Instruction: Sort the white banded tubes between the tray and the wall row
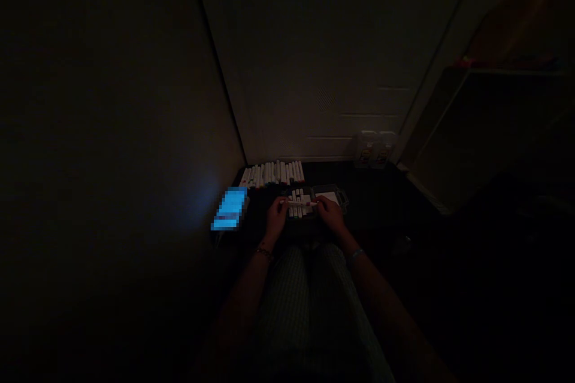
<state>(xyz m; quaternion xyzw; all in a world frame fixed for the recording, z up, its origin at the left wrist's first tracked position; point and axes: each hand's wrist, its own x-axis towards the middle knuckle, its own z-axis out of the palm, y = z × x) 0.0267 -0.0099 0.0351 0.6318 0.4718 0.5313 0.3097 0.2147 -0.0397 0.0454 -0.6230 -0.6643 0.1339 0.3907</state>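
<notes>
Legs [309, 299] lie nearest, stretched along the floor. Left hand [276, 215] and right hand [330, 212] each pinch one end of a marker [302, 204] over the case [330, 196]; judged step: sorting. Seating it needs alignment.

Most of the scene lies in deep darkness, so the floor [386, 203] and the wall [112, 131] show almost no detail. The glowing screen [230, 209] is blurred into blue blocks, its content unreadable. The marker [300, 204] between the left hand [276, 214] and right hand [330, 212] is too small to tell its colour or whether it is capped. The case [335, 196] is partly hidden behind the hands. Two pale containers [375, 149] by the door are too dim to identify. Both forearms are cut off by the bottom edge.
</notes>
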